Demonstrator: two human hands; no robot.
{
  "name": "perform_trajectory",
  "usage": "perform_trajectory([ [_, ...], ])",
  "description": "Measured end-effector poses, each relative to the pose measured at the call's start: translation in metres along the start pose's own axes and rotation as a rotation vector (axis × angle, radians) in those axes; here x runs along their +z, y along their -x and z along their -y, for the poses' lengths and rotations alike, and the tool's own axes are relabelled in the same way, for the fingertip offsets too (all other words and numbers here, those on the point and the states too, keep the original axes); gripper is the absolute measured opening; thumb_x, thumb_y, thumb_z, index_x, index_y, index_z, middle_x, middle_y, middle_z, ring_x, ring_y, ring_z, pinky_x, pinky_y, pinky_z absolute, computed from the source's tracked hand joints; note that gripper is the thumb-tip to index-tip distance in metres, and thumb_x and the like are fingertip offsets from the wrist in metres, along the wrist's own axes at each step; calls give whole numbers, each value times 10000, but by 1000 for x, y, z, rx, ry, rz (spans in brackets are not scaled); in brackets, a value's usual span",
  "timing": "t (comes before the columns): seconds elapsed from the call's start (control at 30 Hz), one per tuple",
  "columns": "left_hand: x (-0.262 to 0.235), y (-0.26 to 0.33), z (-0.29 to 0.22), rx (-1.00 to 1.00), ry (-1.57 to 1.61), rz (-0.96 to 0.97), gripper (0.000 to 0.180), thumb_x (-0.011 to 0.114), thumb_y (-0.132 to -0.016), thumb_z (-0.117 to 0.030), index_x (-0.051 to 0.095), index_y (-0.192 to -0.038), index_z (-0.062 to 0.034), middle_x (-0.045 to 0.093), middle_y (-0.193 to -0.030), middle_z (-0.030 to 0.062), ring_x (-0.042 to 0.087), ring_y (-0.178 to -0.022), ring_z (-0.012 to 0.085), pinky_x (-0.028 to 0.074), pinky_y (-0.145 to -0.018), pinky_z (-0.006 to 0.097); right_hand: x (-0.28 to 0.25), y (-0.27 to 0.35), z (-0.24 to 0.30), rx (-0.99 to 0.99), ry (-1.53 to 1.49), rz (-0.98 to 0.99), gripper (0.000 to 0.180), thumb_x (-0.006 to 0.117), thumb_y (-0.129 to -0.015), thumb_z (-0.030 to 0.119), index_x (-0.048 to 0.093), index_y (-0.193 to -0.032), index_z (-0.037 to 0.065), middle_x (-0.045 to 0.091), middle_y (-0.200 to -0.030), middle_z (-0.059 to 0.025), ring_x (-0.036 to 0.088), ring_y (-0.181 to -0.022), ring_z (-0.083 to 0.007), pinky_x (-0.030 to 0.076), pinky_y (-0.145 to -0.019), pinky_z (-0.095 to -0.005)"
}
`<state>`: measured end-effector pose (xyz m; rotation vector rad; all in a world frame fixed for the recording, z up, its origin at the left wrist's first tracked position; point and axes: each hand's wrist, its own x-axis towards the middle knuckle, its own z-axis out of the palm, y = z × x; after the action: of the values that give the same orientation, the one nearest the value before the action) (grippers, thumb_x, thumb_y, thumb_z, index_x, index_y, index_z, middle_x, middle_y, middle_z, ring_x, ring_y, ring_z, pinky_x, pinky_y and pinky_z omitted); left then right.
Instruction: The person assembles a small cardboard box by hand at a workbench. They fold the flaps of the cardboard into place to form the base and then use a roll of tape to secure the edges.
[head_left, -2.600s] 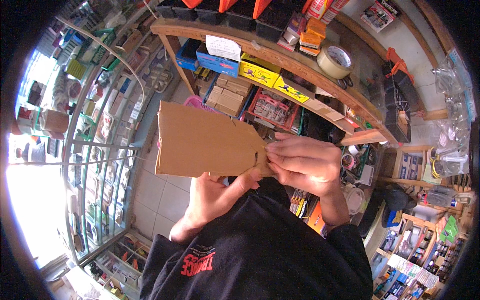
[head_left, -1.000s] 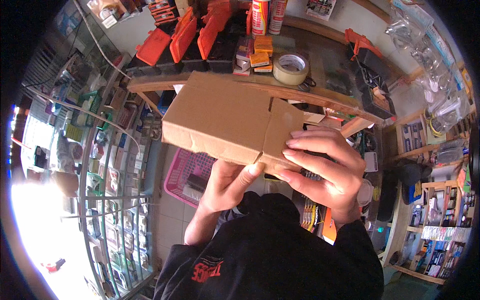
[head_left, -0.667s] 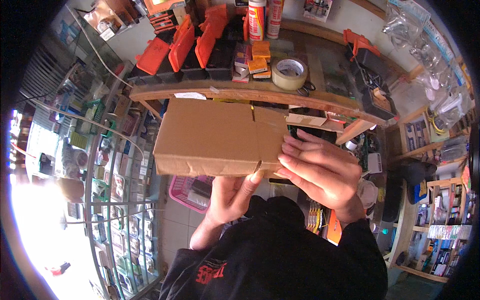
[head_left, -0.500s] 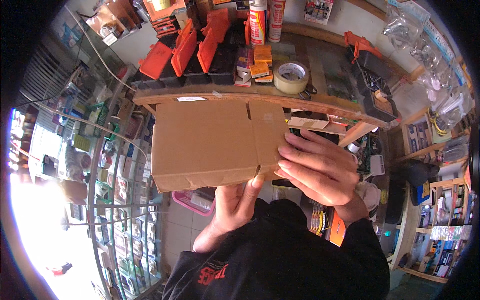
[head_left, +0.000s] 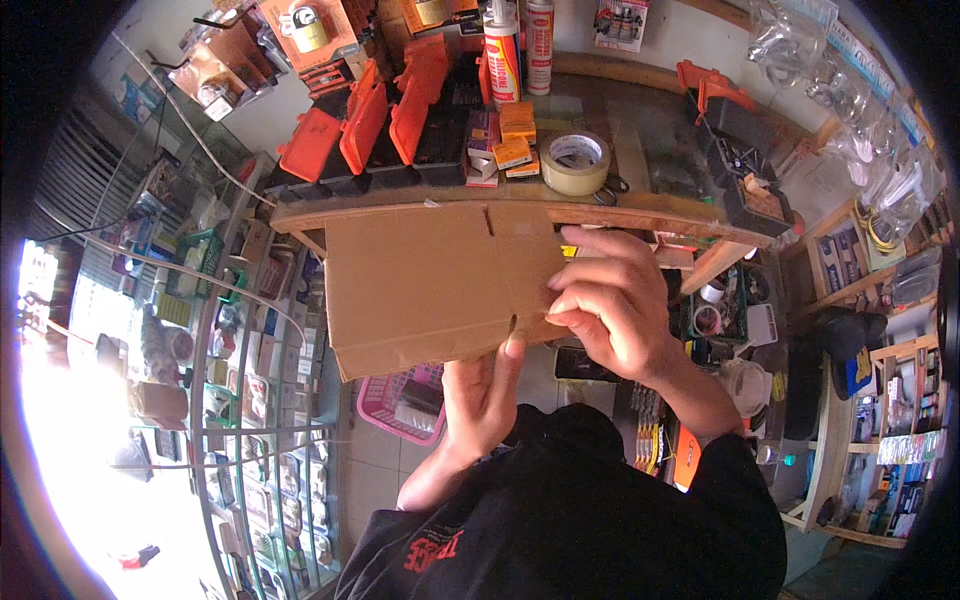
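Observation:
A flattish brown cardboard box [head_left: 430,285] is held up in front of me, with slits and a crease near its right end. My left hand [head_left: 480,400] grips its near edge from below, thumb up against the edge by the slit; the other fingers are partly hidden underneath. At the box's right end, my right hand [head_left: 615,305] has its thumb and bent index finger pinched on the edge, while the upper fingers reach along the side. The inside of the box does not show.
Beyond the box, a wooden-edged glass counter [head_left: 650,205] bears a tape roll [head_left: 575,165], small orange boxes [head_left: 515,150], black bins with orange lids [head_left: 360,125] and sealant tubes [head_left: 502,55]. A pink basket [head_left: 402,405] sits low left; glass shelving [head_left: 225,400] lines the left side.
My right hand's fingers have gone from stretched along the box's end to bent and pinching its edge. The box's left end has shifted slightly right in the picture. My left hand keeps its grip.

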<state>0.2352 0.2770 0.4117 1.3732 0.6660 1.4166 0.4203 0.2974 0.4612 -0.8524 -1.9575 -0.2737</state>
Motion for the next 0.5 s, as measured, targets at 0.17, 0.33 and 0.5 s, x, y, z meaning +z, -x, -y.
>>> perform_trajectory([
  [0.17,-8,-8,-3,-127,-22,119,264,502,-1017,-33,518,-1263,63,611,-1217,122,534,-1151,156,398,-1000,296,-6,-2,4,288,-212,115,107,638,-920,124,553,-918,59,603,-962,-86,588,-1123,-328,397,-994,-441],
  [0.33,-7,-10,1,-170,-5,110,258,514,-1022,-65,545,-1239,72,645,-1161,113,551,-1111,148,412,-981,292,-3,7,6,383,-170,161,93,611,-942,105,541,-930,44,619,-919,-84,622,-1025,-262,426,-966,-415],
  [0.5,-8,-8,6,-163,-59,159,298,527,-1022,-88,536,-1267,81,630,-1221,126,534,-1161,143,399,-1004,300,-3,22,1,628,-262,85,126,529,-1017,128,507,-966,15,644,-864,-94,648,-802,-152,505,-787,-299],
])
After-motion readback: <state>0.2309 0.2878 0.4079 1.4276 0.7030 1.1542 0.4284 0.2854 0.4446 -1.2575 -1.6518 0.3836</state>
